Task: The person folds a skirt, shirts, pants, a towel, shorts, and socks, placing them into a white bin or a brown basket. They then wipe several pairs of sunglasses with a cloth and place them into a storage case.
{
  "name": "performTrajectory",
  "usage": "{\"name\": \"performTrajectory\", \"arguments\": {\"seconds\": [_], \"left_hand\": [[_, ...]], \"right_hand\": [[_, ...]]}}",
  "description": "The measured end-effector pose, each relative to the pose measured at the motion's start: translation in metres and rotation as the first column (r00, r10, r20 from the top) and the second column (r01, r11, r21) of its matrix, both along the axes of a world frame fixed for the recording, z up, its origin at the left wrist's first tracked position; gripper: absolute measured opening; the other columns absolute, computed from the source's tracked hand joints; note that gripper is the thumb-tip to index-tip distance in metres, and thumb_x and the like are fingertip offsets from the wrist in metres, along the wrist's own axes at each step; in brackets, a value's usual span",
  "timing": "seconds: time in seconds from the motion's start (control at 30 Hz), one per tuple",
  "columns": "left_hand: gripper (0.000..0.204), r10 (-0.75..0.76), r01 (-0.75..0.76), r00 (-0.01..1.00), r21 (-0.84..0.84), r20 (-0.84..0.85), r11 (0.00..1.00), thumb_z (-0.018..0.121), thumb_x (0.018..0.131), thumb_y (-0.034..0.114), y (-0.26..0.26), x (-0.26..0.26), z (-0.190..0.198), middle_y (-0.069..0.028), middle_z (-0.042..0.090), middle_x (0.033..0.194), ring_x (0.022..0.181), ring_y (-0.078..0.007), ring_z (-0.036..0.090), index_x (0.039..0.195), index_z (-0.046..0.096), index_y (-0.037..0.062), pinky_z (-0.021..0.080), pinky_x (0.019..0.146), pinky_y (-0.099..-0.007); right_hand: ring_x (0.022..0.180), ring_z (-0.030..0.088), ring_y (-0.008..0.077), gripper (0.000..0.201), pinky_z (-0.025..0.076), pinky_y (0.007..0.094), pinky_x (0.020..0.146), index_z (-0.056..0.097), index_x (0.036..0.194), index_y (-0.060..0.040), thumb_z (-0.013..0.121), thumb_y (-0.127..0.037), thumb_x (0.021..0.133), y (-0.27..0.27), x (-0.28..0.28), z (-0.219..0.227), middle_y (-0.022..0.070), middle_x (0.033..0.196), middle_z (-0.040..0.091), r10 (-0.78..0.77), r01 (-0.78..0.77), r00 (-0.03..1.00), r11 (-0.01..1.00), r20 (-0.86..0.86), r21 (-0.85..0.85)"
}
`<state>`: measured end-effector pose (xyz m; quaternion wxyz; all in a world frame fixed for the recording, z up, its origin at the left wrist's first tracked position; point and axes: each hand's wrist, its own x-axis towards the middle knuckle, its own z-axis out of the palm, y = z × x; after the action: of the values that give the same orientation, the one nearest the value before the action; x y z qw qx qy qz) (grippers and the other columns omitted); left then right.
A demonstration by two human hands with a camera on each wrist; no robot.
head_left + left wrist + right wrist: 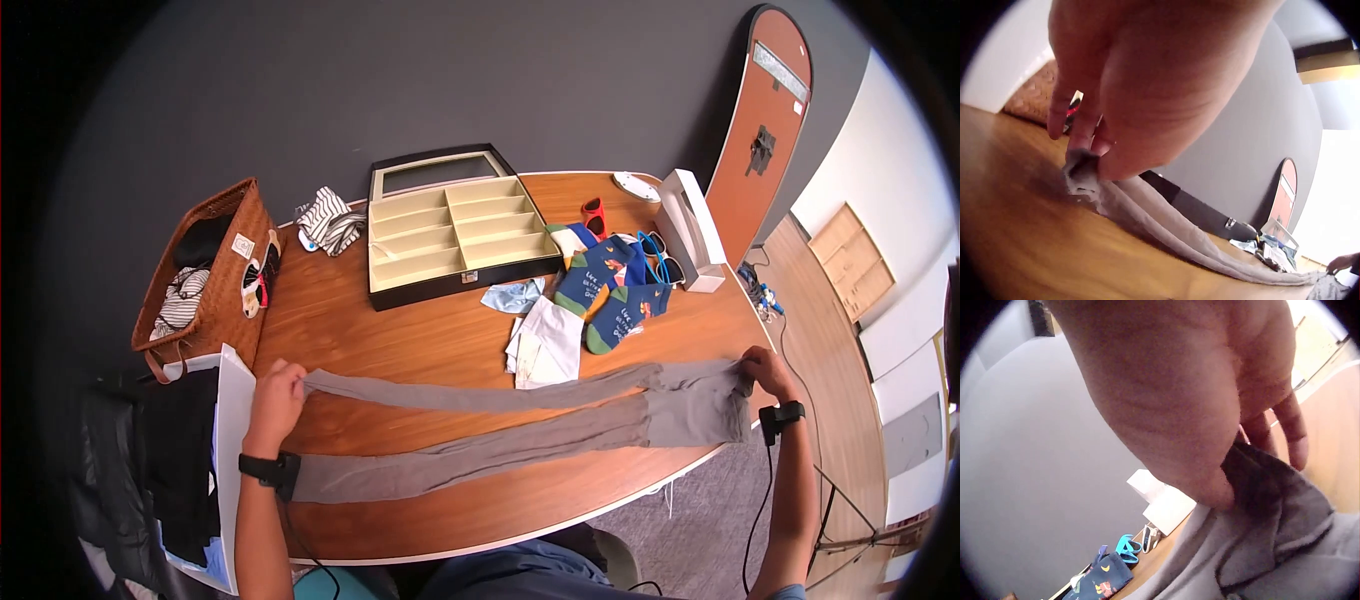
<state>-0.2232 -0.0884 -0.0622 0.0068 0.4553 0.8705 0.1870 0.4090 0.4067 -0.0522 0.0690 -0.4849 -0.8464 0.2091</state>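
A pair of grey tights [690, 400] lies stretched across the front of the wooden table, its two legs running leftward and its waist part at the right. My left hand [279, 395] pinches the toe end of the farther leg; the left wrist view shows the bunched fabric [1082, 172] between thumb and fingers. The nearer leg [400, 470] passes below my left wrist. At the table's right side, my right hand [768, 372] grips the far corner of the waist, where the dark cloth [1260, 481] folds under the thumb in the right wrist view.
Beyond the tights are patterned socks [592, 275], white cloth [553, 340], blue sunglasses [655, 258] and a white box [690, 235]. A compartmented display case [455, 235] stands open at the back. To the left are a wicker basket [200, 300] and a white bin [235, 400] with dark clothes.
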Motion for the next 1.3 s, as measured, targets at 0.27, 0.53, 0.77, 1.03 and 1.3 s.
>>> {"name": "performTrajectory", "arguments": {"seconds": [0.27,0.53,0.77,1.03,1.3], "left_hand": [[0.003,0.202,-0.196,0.979,0.117,-0.038,0.974,0.056,0.085,-0.002,-0.051,-0.002,0.013,-0.0171,0.055,0.082,0.079,-0.0358,0.057,0.087,0.058,-0.0021,0.046,0.071,-0.0412],[0.011,0.226,-0.224,0.95,0.03,-0.217,0.974,0.052,0.091,0.004,-0.059,0.006,0.013,-0.0221,0.06,0.085,0.083,-0.0412,0.059,0.09,0.061,-0.002,0.047,0.072,-0.047],[0.019,0.259,-0.273,0.924,-0.012,-0.281,0.962,0.053,0.089,0.004,-0.053,0.005,-0.009,-0.0223,0.059,0.095,0.092,-0.0409,0.057,0.106,0.059,-0.0017,0.048,0.08,-0.0465],[0.032,0.201,-0.196,0.973,-0.052,0.117,0.979,0.063,0.082,0.004,-0.09,0.096,0.001,-0.0182,0.055,0.113,0.108,-0.0375,0.052,0.113,0.056,-0.0005,0.042,0.095,-0.042],[0.036,0.185,-0.191,0.979,-0.065,-0.084,0.979,0.062,0.084,0.007,-0.098,0.099,-0.025,-0.0195,0.049,0.122,0.116,-0.0376,0.046,0.117,0.054,-0.0012,0.037,0.1,-0.0453]], "right_hand": [[0.077,0.059,0.0138,0.017,0.049,0.031,0.072,0.065,0.097,0.0016,0.061,-0.008,0.083,0.005,0.016,-0.002,0.0044,0.082,0.065,-0.091,0.083,0.988,0.994,-0.122,-0.075],[0.083,0.063,0.0222,0.016,0.049,0.0343,0.075,0.065,0.091,0.0039,0.063,-0.008,0.081,0.01,0.016,-0.004,0.0126,0.088,0.066,-0.081,0.095,0.985,0.991,-0.152,0.09],[0.09,0.064,0.03,0.039,0.05,0.039,0.078,0.058,0.114,0.0024,0.067,-0.02,0.083,0.01,-0.006,-0.019,0.0223,0.109,0.061,-0.173,0.193,0.978,0.962,-0.119,0.194],[0.091,0.062,0.0415,0.046,0.05,0.0472,0.075,0.055,0.103,0.0011,0.069,-0.037,0.083,-0.083,0.028,-0.025,0.0259,0.098,0.063,-0.433,0.354,0.834,0.896,0.342,0.27],[0.086,0.062,0.0406,0.021,0.048,0.0469,0.076,0.053,0.099,-0.0017,0.061,-0.016,0.087,-0.095,0.021,-0.041,0.0223,0.087,0.063,-0.346,0.325,0.938,0.908,0.033,0.265]]}}
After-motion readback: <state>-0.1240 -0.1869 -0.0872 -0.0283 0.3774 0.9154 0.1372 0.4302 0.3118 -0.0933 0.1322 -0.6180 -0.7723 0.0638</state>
